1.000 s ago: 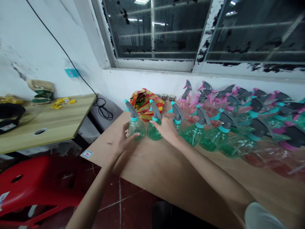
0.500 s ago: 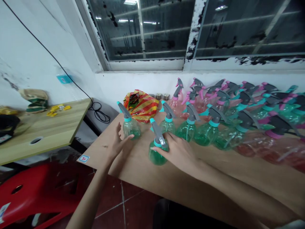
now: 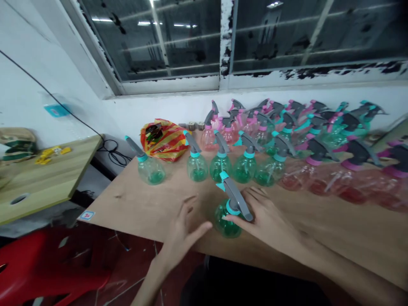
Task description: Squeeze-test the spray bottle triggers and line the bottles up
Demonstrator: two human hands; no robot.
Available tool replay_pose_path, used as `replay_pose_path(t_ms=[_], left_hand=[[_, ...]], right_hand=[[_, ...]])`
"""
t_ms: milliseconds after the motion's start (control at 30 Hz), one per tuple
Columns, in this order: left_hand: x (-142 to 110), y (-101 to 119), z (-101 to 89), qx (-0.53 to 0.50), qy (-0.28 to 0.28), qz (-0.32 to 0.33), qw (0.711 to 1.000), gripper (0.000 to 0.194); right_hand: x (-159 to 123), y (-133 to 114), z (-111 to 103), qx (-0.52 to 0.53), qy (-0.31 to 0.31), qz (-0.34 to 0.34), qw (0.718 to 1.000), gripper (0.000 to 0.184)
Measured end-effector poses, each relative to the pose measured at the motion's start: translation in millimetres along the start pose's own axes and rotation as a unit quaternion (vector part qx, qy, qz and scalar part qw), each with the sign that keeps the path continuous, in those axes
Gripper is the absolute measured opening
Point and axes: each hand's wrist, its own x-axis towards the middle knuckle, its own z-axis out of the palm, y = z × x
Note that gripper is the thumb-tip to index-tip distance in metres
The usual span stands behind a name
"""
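The brown tabletop [image 3: 127, 208] carries a crowded group of pink and green spray bottles [image 3: 245, 169] near the wall, with a red-and-yellow striped plastic bag [image 3: 165, 142] to their left. The right hand [image 3: 270, 219] has drawn one green-tinted trigger spray bottle [image 3: 228, 223] forward, so it is now out of the row, near the table's front edge; whether its base touches the surface I cannot tell. The fingers wrap its far side, the thumb across its shoulder. The left hand [image 3: 180, 231], now well apart from the leftmost bottle [image 3: 151, 171], is empty, thumb spread from curved fingers, near the held one.
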Motion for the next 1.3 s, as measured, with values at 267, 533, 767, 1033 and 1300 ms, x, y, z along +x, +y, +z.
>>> replay_pose_path(t_ms=[267, 533, 767, 1033, 1300], left_hand=[[8.7, 45.3, 75.5, -0.031, -0.148, 0.040, 0.988, 0.090], [19.0, 77.6, 123.6, -0.050, -0.215, 0.057, 0.974, 0.084], [25.0, 99.0, 149.0, -0.007, -0.215, 0.080, 0.973, 0.082], [22.8, 74.8, 150.4, 0.115, -0.186, 0.117, 0.969, 0.074], [30.0, 37.6, 141.5, 0.264, -0.078, 0.132, 0.952, 0.051]], right_hand=[[-42.6, 29.9, -27.8, -0.026, 0.044, -0.007, 0.999, 0.028], [-69.2, 53.6, -56.8, 0.129, 0.058, 0.105, 0.984, 0.059], [-63.7, 65.4, -64.7, 0.263, 0.113, 0.082, 0.955, 0.049], [-63.1, 71.1, -52.1, 0.262, 0.148, 0.121, 0.946, 0.030], [-63.5, 72.9, -47.7, 0.267, 0.164, 0.122, 0.942, 0.027]])
